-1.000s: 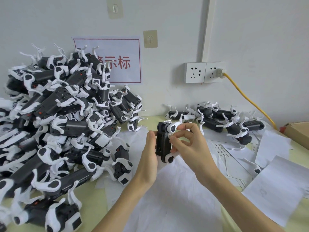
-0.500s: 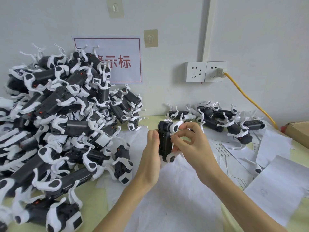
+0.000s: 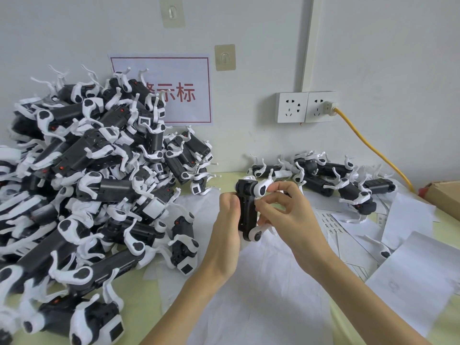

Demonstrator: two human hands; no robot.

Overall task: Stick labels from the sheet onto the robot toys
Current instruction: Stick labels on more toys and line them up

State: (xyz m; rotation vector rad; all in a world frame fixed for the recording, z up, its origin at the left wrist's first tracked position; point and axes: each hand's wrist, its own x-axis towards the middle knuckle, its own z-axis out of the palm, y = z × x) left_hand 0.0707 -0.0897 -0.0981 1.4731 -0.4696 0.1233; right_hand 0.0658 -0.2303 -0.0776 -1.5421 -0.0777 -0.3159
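Observation:
A black robot toy with white legs (image 3: 247,210) stands on end above the table, between both hands. My left hand (image 3: 227,220) grips its left side. My right hand (image 3: 286,212) has curled fingers on its right side; thumb and forefinger pinch at the toy's edge, where a small white label seems to sit. A label sheet with rows of small printed labels (image 3: 332,221) lies on the table just right of my right hand.
A big heap of black-and-white robot toys (image 3: 82,185) fills the left of the table up to the wall. A smaller row of toys (image 3: 331,180) lies at the back right. Loose white sheets (image 3: 410,272) cover the table; a cardboard box (image 3: 445,195) and yellow cable (image 3: 373,150) stand right.
My right hand's fingers have shifted a little along the toy's right edge. The toy and my left hand stay almost in place.

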